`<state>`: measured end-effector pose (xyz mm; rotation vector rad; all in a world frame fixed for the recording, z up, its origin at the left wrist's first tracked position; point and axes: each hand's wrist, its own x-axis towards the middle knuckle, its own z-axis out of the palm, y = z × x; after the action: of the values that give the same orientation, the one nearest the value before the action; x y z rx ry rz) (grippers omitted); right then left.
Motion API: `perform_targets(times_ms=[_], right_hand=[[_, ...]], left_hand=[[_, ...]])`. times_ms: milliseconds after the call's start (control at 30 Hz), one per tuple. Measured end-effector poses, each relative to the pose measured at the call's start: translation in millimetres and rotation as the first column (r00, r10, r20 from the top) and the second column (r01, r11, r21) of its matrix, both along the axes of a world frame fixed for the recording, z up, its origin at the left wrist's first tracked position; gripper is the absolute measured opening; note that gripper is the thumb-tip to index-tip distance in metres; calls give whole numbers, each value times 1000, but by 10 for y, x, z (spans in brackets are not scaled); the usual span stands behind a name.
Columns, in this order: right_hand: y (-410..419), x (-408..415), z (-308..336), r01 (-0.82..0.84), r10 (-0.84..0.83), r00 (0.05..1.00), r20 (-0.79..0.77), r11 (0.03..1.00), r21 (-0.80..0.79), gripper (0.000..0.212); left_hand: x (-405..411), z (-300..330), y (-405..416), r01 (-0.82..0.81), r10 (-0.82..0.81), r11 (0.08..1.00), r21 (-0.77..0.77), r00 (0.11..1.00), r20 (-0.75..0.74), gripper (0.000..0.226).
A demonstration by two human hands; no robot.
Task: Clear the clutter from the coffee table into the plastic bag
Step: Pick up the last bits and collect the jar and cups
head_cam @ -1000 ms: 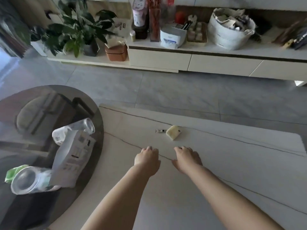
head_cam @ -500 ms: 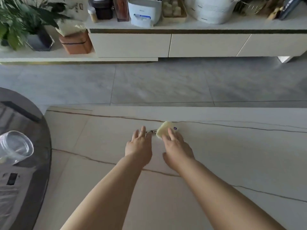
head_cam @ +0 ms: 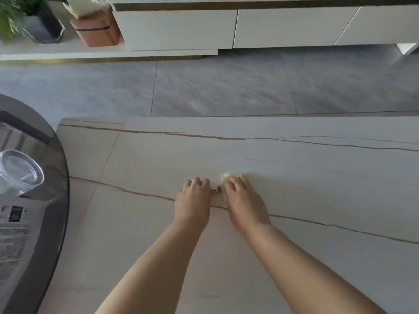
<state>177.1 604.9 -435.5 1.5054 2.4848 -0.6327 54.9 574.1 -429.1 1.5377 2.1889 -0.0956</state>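
On the pale marble coffee table (head_cam: pixel 317 189) my right hand (head_cam: pixel 243 197) lies over a small pale yellow packet (head_cam: pixel 225 176), fingers closed on it, and only its far corner shows. My left hand (head_cam: pixel 195 197) is right beside it with fingers curled. A tiny dark-and-silver scrap (head_cam: pixel 216 189) sticks out between the two hands at my left fingertips. No plastic bag is in view.
A round dark glass table (head_cam: pixel 56 200) overlaps the left edge and carries a clear plastic cup (head_cam: pixel 20 172) on its side and a printed white paper packet (head_cam: pixel 18 236). Beyond the grey floor stand a white low cabinet (head_cam: pixel 176 28), a brown box (head_cam: pixel 97 30) and a potted plant (head_cam: pixel 13 17).
Both hands reached forward to the yellow packet and the small scrap, then curled their fingers over them. The camera tilted down and shifted right, so most of the round table's clutter left the view.
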Motion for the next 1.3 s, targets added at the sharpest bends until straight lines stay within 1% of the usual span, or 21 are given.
perform_targets(times_ms=[67, 133, 167, 233, 300, 400, 467, 500, 600, 667, 767, 867, 933, 1067, 1200, 1300], right_hand=[[-167, 184, 55, -45, 45, 999, -27, 999, -26, 59], [-340, 396, 141, -66, 63, 997, -42, 995, -81, 56], [-427, 507, 208, -53, 49, 998, -36, 991, -120, 52], [-585, 738, 389, 25, -26, 1000, -1, 981, -193, 40], [-715, 951, 580, 117, -114, 993, 24, 960, -255, 32], [-851, 1234, 868, 224, -234, 972, 6, 925, -307, 31], [-901, 1409, 1086, 279, -299, 954, -22, 913, -300, 28], [-926, 1493, 1194, 308, -332, 943, -33, 904, -296, 27], [-1008, 1761, 1528, 401, -427, 903, -48, 878, -263, 30], [-1092, 1948, 1736, 459, -483, 873, -72, 862, -214, 33], [-1327, 2224, 2088, 544, -560, 825, -78, 824, -158, 29], [-1683, 2518, 2477, 672, -683, 723, -105, 731, -121, 19], [-1986, 2705, 2766, 745, -748, 655, -107, 663, -78, 17], [-2642, 3093, 3266, 826, -821, 562, -102, 564, 11, 22], [-3290, 3496, 3699, 908, -902, 419, -108, 417, 38, 28], [-3775, 3773, 3948, 957, -952, 287, -110, 280, 70, 27]], left_hand=[[127, 59, -212, -34, 37, 996, -79, 998, 46, 32], [277, 156, -459, -31, 43, 985, -169, 997, 67, 33], [354, 229, -583, -15, 30, 977, -212, 997, 69, 34], [522, 436, -788, 11, 14, 961, -276, 996, 89, 36], [675, 681, -919, 20, 16, 954, -301, 993, 115, 39], [889, 985, -1001, 63, -29, 955, -289, 992, 120, 46], [1030, 1166, -984, 148, -114, 950, -275, 984, 135, 53], [1102, 1258, -962, 184, -151, 947, -264, 978, 141, 50], [1320, 1560, -882, 240, -209, 948, -210, 965, 160, 27], [1476, 1757, -844, 327, -303, 931, -162, 940, 157, 23], [1735, 2107, -884, 454, -446, 889, -64, 888, 113, 24], [2043, 2486, -986, 574, -572, 819, -2, 816, 78, 27], [2274, 2761, -1107, 652, -652, 758, 21, 755, 69, 27], [2817, 3296, -1449, 783, -785, 620, 55, 618, 48, 27], [3458, 3716, -1910, 881, -886, 462, 104, 463, 19, 37], [3917, 3966, -2331, 919, -927, 375, 121, 375, 23, 49]])
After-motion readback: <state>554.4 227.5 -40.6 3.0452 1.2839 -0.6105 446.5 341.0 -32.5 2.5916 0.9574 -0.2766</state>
